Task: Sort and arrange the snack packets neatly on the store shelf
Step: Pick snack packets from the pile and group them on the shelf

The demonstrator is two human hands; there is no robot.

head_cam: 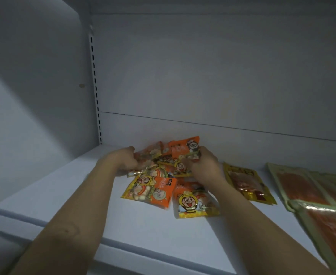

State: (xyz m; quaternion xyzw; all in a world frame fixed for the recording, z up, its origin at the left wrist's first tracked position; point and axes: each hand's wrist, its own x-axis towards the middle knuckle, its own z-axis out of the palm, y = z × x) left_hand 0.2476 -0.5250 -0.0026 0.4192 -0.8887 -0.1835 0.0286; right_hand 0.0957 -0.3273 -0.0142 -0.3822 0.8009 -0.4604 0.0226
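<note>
A loose pile (169, 165) of orange and yellow snack packets is seen near the back of the white shelf (64, 195), between the two hands. The left hand (123, 161) is curled onto the pile's left edge, apparently gripping packets there, though blur hides the fingers. An orange packet (183, 149) is held upright at the back by the right hand (204, 163). Nearer the front, two packets lie flat and apart from the pile: one (149, 190) turned crosswise, closer to the left hand, and one (194, 199) lengthwise, partly under the right forearm. They would probably be gathered next, each by the nearer hand. Flat sleeves (312, 195) are laid well to the right.
</note>
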